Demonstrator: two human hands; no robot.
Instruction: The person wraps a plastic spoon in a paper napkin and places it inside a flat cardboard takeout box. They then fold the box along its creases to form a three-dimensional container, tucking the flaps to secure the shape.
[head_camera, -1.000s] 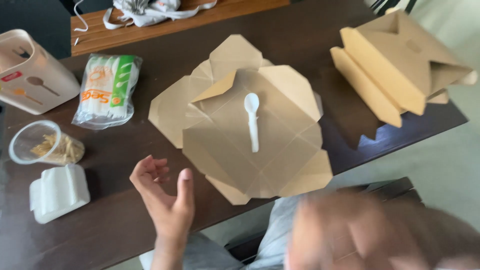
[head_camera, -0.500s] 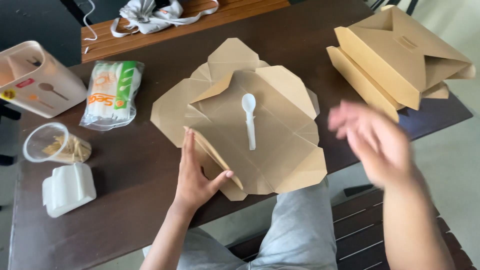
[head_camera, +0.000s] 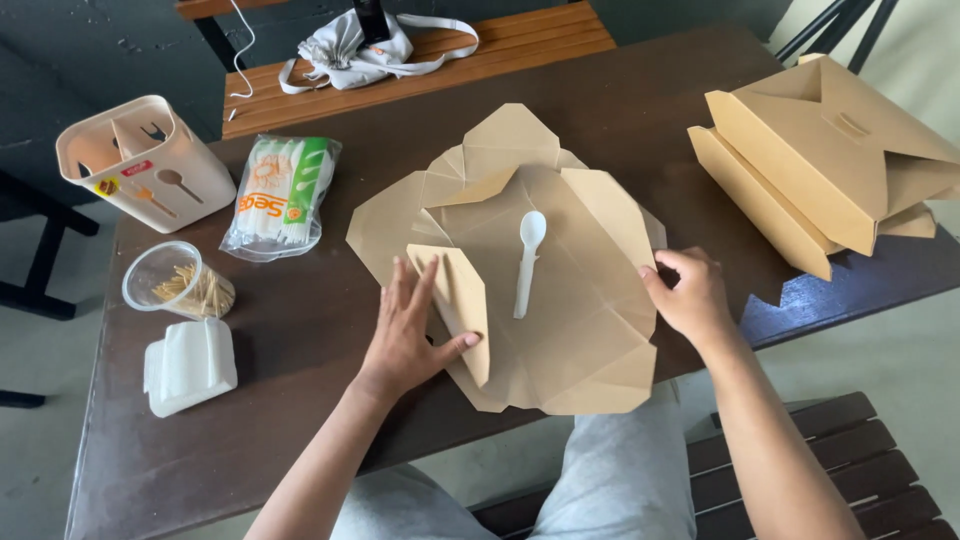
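The flattened brown paper box (head_camera: 545, 290) is lying spread out near the front edge of the dark worktop (head_camera: 300, 330), its panels unfolded and a white plastic spoon (head_camera: 526, 262) resting loose on its middle. It looks like thin card: light, stiff along the flat panels but bending readily at the creases, and likely to slide on the smooth wood unless it is pinned down. The flaps at the edges seem the sensible places to take hold, since the centre is carrying the spoon, which would probably roll off if the sheet were tilted.

The left hand (head_camera: 410, 335) is lying flat on the box's left side, fingers spread and open, with the thumb tucked under a raised triangular flap (head_camera: 458, 300). The right hand (head_camera: 690, 295) is curling its fingers around the box's right edge, pinching the card lightly.

Further out, a stack of folded brown boxes (head_camera: 830, 160) is sitting to the right. To the left are a packet of plastic cutlery (head_camera: 282, 195), a beige cutlery holder (head_camera: 145, 160), a clear cup of toothpicks (head_camera: 178, 280) and a white wad of napkins (head_camera: 190, 365).
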